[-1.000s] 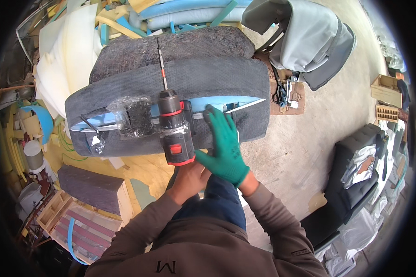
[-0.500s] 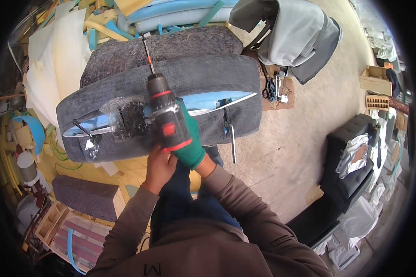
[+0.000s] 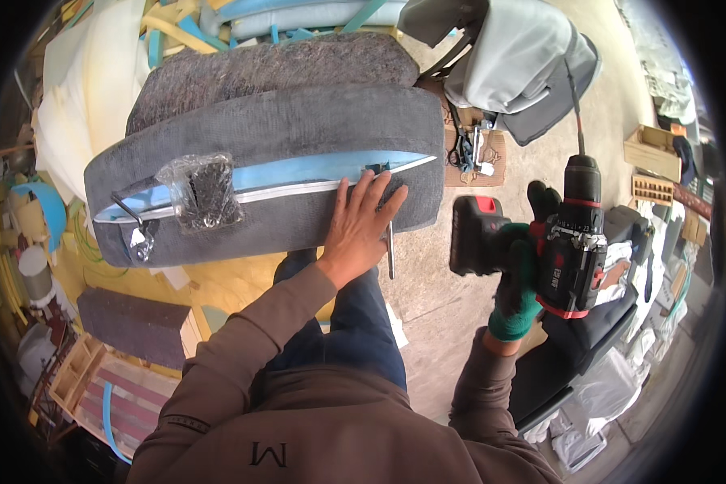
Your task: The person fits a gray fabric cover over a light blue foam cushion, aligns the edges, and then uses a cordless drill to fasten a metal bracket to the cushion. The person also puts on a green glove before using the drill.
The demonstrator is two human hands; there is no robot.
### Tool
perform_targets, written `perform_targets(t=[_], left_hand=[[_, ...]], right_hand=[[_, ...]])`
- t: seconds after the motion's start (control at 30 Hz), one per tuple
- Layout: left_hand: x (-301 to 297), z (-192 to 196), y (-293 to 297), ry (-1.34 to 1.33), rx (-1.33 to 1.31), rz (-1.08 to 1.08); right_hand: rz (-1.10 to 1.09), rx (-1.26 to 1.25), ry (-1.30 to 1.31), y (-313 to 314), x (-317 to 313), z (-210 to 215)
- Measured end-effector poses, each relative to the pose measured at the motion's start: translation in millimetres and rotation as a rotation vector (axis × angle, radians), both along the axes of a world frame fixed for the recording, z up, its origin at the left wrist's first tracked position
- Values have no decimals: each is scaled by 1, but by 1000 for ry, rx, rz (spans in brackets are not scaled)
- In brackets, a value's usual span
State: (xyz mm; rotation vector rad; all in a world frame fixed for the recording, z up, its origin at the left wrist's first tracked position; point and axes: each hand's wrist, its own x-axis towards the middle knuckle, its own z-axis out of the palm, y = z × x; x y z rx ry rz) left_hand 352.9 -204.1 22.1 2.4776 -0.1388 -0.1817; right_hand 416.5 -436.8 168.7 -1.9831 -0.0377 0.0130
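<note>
We see even, soft daylight with faint shadows and no glare; sharp centre, strong fisheye bending and black vignette at the rim.

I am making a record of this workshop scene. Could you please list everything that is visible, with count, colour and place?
cushion: one, grey with blue underside, centre left
plastic bag: one, clear with dark contents, on the cushion
drill: one, black and red, long bit, right
seat: one, light grey, top right
foam: several pieces, cream and blue, top left
wooden crates: several, brown, right edge
block: one, grey, lower left
left hand: bare, flat on the cushion
right hand: green glove, holding the drill
</note>
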Motion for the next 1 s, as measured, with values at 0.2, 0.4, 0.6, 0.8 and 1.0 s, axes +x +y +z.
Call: perform_targets(t=[0.2,0.4,0.6,0.8,1.0], left_hand=[[9,-25,-14,-93,-74,186],[23,-27,-17,-85,-41,269],[18,-27,-20,-125,-35,270],[14,-29,-21,-141,49,227],[14,-20,-21,-130,108,228]], right_hand=[[89,-14,311,-31,4,-13],[409,-147,404,-69,12,-48],[650,-289,156,-72,28,-49],[742,-319,182,-55,39,-31],[674,-348,257,-57,24,-34]])
